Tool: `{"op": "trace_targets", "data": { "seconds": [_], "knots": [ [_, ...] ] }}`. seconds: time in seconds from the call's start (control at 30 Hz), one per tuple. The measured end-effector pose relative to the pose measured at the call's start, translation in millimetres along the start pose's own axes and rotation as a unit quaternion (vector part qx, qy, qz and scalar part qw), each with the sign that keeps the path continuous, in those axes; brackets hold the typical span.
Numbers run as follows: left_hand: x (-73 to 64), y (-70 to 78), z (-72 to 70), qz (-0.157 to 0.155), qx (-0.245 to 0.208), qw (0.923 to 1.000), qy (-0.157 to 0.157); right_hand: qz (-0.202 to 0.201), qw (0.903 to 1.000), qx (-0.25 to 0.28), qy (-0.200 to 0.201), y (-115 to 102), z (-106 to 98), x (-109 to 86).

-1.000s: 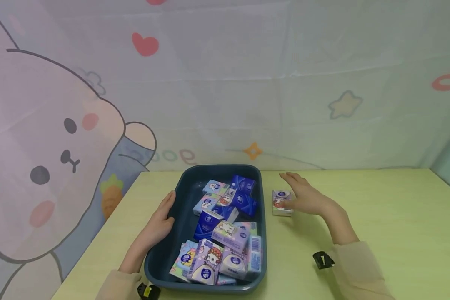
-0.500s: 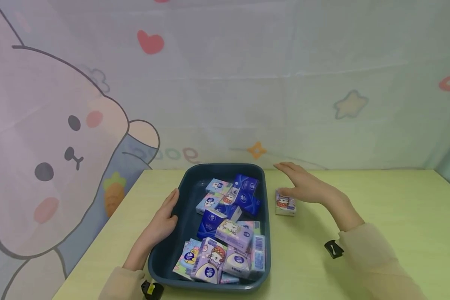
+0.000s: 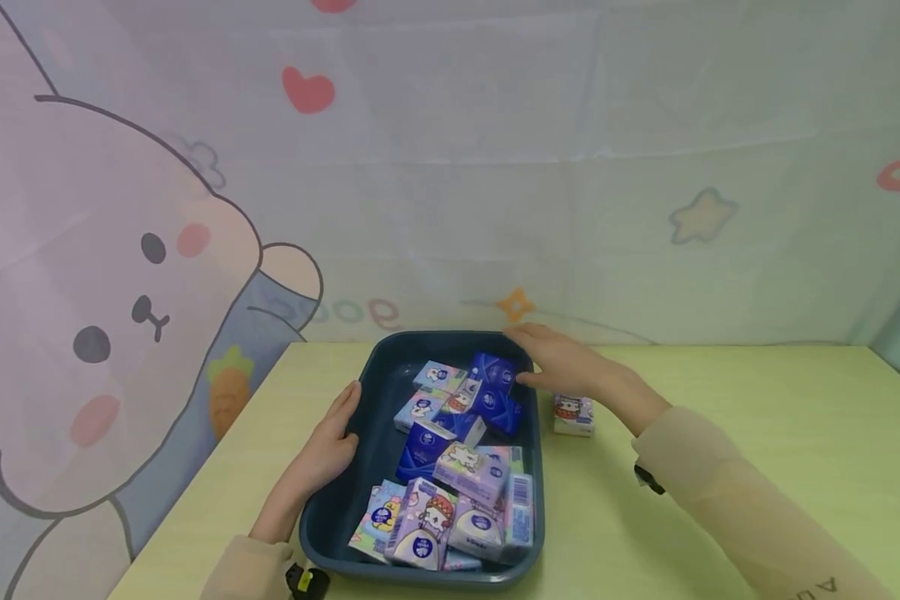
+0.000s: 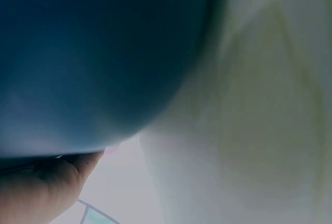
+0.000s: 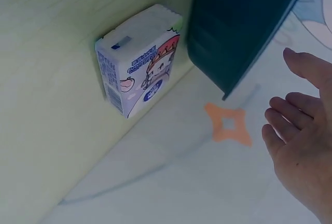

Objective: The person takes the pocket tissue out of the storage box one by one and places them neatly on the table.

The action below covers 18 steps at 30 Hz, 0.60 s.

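A dark blue-green plastic bin [image 3: 378, 400] stands on the table with several pocket tissue packs [image 3: 423, 517] piled inside, some plain blue, others printed with cartoons. Against the bin's left wall rests my left hand [image 3: 322, 446], fingers stretched along the outside near the rim. My right hand [image 3: 562, 362] hovers at the far right corner of the rim, fingers extended and holding nothing; the right wrist view shows its palm apart from the bin wall. Just right of the bin, a purple-and-white cartoon tissue pack [image 3: 573, 415] lies on the table, partly hidden beneath the right hand.
The pale yellow-green table [image 3: 727, 450] reaches back to a hanging cloth backdrop [image 3: 615, 233] printed with a bear, hearts and stars. A small black device [image 3: 307, 581] is strapped at the left wrist, and another [image 3: 648, 477] at the right.
My right hand has moved left, from over the lone tissue pack to the bin's far right rim. My left hand stays at the bin's left wall. The view has shifted slightly.
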<state>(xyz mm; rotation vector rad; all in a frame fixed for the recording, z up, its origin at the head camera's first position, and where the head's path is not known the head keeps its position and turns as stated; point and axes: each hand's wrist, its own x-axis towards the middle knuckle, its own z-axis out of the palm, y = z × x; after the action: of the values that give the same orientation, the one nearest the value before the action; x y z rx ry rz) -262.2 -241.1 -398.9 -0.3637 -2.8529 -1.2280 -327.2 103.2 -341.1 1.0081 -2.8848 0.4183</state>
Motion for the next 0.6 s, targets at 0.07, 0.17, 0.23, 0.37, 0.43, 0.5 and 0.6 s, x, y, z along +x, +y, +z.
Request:
{"op": "trace_targets", "data": {
  "seconds": [0.07,0.17,0.23,0.37,0.43,0.5,0.6],
  "knots": [
    [0.5,-1.6,0.0,0.001,0.001,1.0000,0.003,-0.012,0.9997,-0.020,-0.004,-1.8,4.7,7.0],
    [0.9,-3.6,1.5,0.001,0.001,1.0000,0.006,-0.020,0.9986,-0.048,-0.014,-3.3,12.3,14.7],
    [0.8,-4.5,2.4,0.001,0.002,1.0000,0.007,-0.023,0.9975,-0.063,-0.021,-4.7,16.8,19.3],
    [1.2,-5.5,3.1,0.003,0.004,0.9999,0.010,-0.027,0.9946,-0.094,-0.035,-7.8,24.1,27.3],
    [1.6,-5.7,3.2,0.004,0.004,0.9999,0.010,-0.027,0.9926,-0.112,-0.041,-8.1,27.0,30.2],
    [2.0,-5.8,3.2,0.003,0.002,0.9999,0.010,-0.027,0.9903,-0.130,-0.043,-7.7,30.2,33.3],
    [2.5,-5.9,3.0,0.004,-0.001,0.9999,0.012,-0.030,0.9877,-0.148,-0.040,-7.4,33.3,37.4]
  ]
}}
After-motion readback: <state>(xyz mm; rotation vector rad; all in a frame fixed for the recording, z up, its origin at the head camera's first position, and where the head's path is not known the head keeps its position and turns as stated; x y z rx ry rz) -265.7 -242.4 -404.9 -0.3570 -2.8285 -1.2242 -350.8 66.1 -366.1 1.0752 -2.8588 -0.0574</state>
